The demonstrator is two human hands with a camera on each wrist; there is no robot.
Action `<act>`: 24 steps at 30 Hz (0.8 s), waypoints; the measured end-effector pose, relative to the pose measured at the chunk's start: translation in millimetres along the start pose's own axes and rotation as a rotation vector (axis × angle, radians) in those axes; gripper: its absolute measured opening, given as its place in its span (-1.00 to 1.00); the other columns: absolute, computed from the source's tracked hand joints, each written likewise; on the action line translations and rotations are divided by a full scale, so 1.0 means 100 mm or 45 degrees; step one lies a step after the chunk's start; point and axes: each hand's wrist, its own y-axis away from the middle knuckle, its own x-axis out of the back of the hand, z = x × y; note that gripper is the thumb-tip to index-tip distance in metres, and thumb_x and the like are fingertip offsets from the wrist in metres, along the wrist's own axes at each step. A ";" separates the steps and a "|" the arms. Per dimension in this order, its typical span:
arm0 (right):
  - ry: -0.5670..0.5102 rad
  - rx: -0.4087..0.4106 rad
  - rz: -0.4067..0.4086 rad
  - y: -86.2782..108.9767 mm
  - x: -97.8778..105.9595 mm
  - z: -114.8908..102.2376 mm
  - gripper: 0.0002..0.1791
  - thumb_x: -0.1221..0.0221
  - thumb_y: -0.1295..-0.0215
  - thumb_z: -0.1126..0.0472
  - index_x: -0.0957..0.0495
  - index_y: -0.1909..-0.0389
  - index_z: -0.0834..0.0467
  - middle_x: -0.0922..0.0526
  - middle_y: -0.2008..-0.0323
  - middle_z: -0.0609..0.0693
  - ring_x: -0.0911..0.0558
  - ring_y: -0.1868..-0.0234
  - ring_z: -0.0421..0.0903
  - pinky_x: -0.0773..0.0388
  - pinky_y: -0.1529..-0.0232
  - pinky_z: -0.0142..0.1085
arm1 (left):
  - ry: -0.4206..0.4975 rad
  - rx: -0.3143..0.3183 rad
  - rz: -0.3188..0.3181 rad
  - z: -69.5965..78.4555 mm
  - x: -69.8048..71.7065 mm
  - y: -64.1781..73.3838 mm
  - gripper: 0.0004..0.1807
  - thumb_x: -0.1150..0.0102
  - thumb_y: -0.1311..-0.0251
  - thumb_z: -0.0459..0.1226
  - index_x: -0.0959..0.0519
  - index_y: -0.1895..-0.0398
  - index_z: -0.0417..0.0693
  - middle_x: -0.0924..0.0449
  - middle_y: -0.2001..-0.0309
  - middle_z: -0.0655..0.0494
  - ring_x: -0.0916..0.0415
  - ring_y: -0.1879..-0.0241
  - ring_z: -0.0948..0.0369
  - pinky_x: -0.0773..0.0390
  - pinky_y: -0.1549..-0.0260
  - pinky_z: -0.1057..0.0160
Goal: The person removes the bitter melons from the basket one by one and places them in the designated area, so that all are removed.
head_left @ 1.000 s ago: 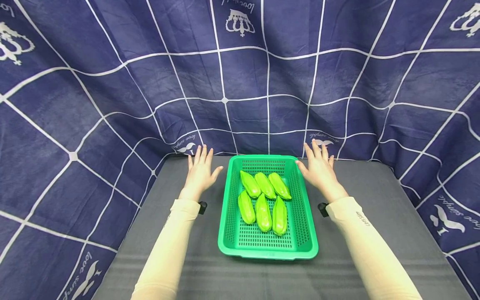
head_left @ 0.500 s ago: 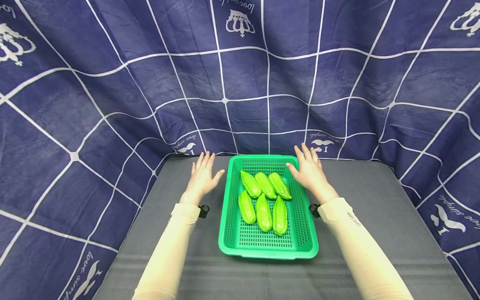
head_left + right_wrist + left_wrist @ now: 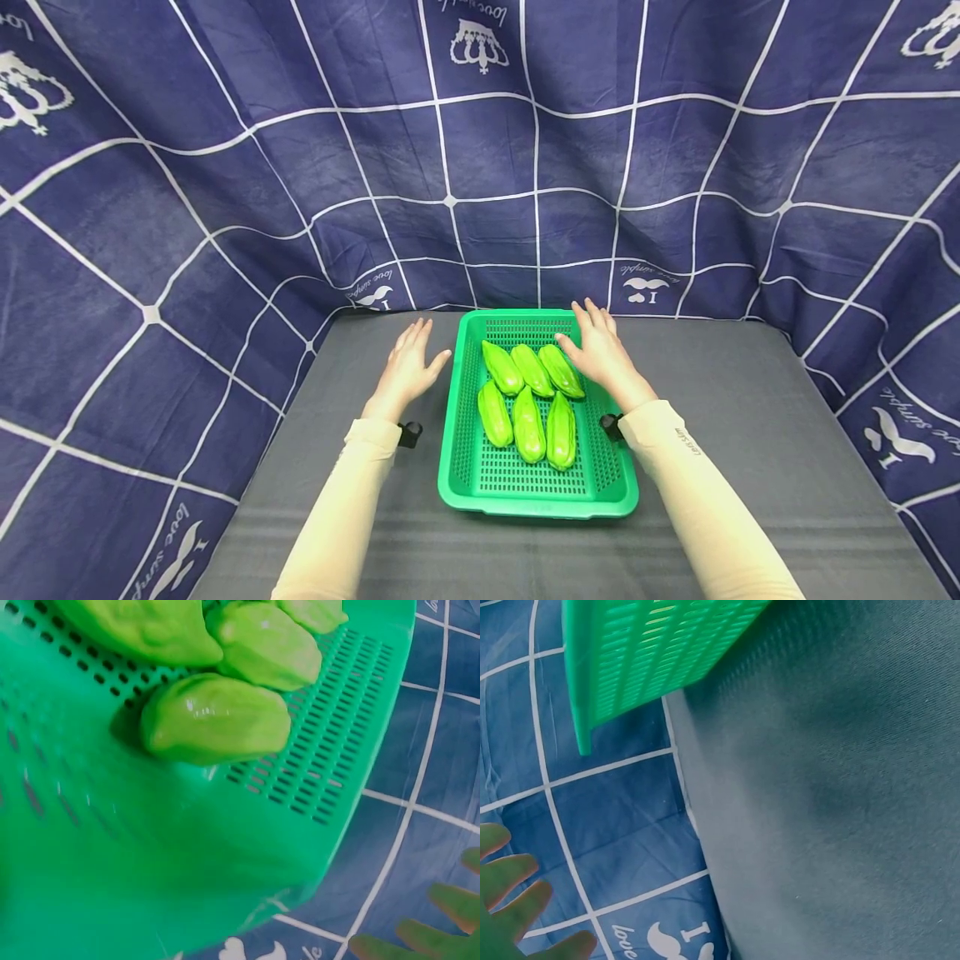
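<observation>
A blue curtain with white grid lines hangs behind a grey table.

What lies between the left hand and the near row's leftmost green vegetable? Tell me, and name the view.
In the head view, between left hand and vegetable: a strip of gray tabletop, then the left side of the green basket.

Left hand, right hand: bare | left sleeve: long, cream, snug | right sleeve: matching, with small dark lettering | left wrist device, right wrist device: black, small
</observation>
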 end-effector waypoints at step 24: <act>-0.124 -0.163 -0.164 -0.02 -0.37 0.05 -0.23 -0.06 -0.42 0.13 0.00 -0.50 0.37 -0.05 -0.45 0.44 -0.12 -0.43 0.44 -0.08 -0.40 0.23 | 0.371 0.146 -0.061 0.00 -0.26 0.17 -0.34 -0.15 -0.38 -0.12 -0.26 -0.42 -0.26 -0.39 -0.28 -0.25 -0.47 -0.20 -0.13 -0.47 -0.13 -0.09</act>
